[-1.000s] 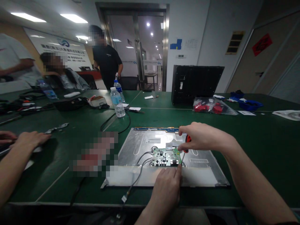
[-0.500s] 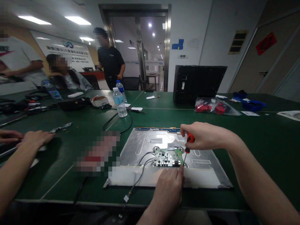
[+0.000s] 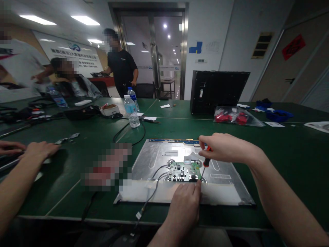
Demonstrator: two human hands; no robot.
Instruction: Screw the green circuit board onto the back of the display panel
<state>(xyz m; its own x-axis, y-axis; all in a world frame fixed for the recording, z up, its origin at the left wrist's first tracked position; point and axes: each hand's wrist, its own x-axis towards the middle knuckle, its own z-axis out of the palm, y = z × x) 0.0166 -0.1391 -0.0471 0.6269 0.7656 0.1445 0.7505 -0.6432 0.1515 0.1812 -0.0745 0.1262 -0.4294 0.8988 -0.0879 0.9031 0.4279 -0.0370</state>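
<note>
A red-and-black screwdriver [image 3: 206, 162] leans with its tip down at the lower right corner of a green circuit board [image 3: 183, 170]. My right hand [image 3: 218, 147] is closed around its handle from above. My left hand [image 3: 185, 197] rests at the board's lower edge, fingers curled under, the digit nearest the screwdriver reaching to its tip. Whatever these fingers pinch is hidden. Under the board lies a flat silver metal panel [image 3: 144, 161] with a whitish strip [image 3: 221, 194] along its near side. Grey cables [image 3: 155, 193] run from the board over the panel's near edge.
Water bottles [image 3: 132, 115] stand beyond the panel. A black monitor-like casing [image 3: 218, 92] and a plastic bag with red items [image 3: 236, 117] are at the back right. At left, another person's hands [image 3: 38, 152] work beside metal strips. A blurred-out pinkish object [image 3: 110, 168] lies nearer.
The screwdriver handle has turned slightly in my right hand, and less red shows. My left hand stays in place. In the background, the person in white has moved an arm.
</note>
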